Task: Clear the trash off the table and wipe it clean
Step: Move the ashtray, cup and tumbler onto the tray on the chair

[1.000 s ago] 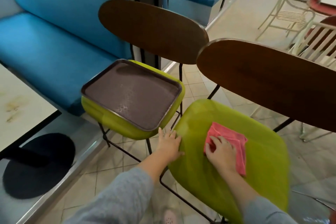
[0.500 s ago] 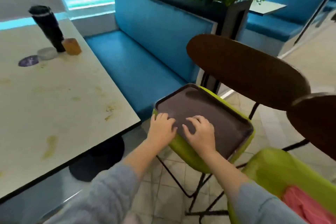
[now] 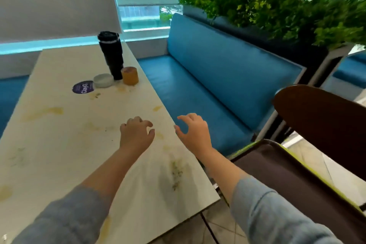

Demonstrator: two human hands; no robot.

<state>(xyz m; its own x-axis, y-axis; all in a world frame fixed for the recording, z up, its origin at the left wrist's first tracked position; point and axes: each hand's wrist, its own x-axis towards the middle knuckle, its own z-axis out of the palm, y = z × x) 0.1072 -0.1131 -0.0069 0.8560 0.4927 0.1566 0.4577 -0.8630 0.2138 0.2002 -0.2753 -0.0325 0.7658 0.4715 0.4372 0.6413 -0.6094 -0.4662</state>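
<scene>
Both arms reach forward in grey-blue sleeves (image 3: 265,212) that bare the forearms, the left hand (image 3: 136,135) and the right hand (image 3: 195,133) level and a little apart, palms down, fingers loosely curled and spread (neither holds anything), thumbs pointing toward each other.

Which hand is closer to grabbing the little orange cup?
Probably the left hand: it hovers over the table, straight in line with the orange cup. The right hand hangs past the table's edge, above the blue bench. Both hold nothing.
</scene>
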